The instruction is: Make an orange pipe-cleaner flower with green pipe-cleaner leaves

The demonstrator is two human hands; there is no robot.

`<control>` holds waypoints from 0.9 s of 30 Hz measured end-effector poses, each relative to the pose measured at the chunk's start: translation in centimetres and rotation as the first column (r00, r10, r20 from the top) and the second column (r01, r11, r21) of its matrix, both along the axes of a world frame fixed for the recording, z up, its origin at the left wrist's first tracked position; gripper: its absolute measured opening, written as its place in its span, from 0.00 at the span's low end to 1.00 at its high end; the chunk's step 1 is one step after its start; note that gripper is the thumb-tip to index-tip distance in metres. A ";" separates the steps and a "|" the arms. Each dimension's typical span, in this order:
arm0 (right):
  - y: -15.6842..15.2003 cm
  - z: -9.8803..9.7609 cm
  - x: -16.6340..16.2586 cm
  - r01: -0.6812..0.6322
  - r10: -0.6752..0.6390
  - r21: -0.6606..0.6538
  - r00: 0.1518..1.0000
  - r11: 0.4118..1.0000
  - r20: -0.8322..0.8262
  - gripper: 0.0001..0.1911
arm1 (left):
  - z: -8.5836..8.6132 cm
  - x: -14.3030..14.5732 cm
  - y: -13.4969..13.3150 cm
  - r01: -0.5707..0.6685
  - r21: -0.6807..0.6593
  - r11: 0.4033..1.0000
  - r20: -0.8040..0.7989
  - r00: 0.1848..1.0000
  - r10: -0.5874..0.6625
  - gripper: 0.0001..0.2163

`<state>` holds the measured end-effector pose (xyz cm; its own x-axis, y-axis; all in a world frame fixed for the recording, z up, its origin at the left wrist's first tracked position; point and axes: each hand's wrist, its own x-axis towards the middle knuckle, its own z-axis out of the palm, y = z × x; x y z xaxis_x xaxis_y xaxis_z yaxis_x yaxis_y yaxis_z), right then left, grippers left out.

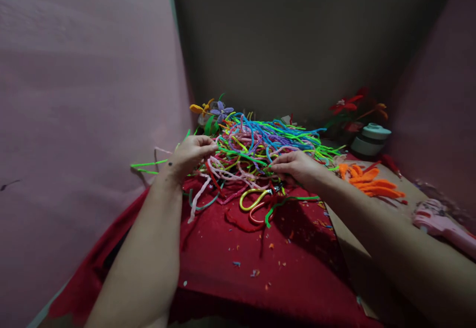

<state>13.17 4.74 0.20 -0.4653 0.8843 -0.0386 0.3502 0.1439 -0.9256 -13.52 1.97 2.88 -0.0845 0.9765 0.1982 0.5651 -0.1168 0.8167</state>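
A tangled heap of pipe cleaners in blue, green, pink, purple and yellow lies on a red cloth. My left hand rests on the heap's left edge, fingers curled and pinched on strands there. My right hand lies on the heap's right front, fingers bent down into the strands. Which single strand each hand grips is hidden in the tangle. Scissors with yellow handles lie just in front of the heap, partly under it.
Orange pipe-cleaner shapes lie on a brown board at right. A pink glue gun sits at the far right. Finished flowers and red flowers stand behind, beside a green-lidded jar. Pink walls close in.
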 end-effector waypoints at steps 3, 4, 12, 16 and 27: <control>-0.1 0.1 0.1 -0.022 0.022 0.039 1.000 0.999 0.020 0.08 | 0.0 -0.8 -0.2 0.047 -0.094 0.994 0.013 0.999 -0.046 0.09; 0.0 0.1 0.0 -0.029 0.021 0.111 0.997 0.993 0.069 0.08 | 0.0 -1.0 -0.2 0.044 -0.116 0.992 -0.015 0.999 -0.046 0.09; 1.9 -0.3 -2.9 -0.192 -0.429 0.872 0.810 0.450 0.399 0.24 | -1.1 -2.0 1.6 -0.059 -0.215 0.975 -0.462 0.886 -0.048 0.06; 4.4 -0.8 -5.0 -0.291 -0.491 0.821 0.686 0.491 0.537 0.45 | -1.6 -2.4 1.8 -0.096 -0.200 0.975 -0.532 0.846 -0.026 0.07; 9.4 1.3 -3.8 0.040 -0.304 0.672 0.910 0.740 0.281 0.17 | -1.8 0.2 2.5 -0.146 0.187 0.971 -0.611 0.757 0.231 0.15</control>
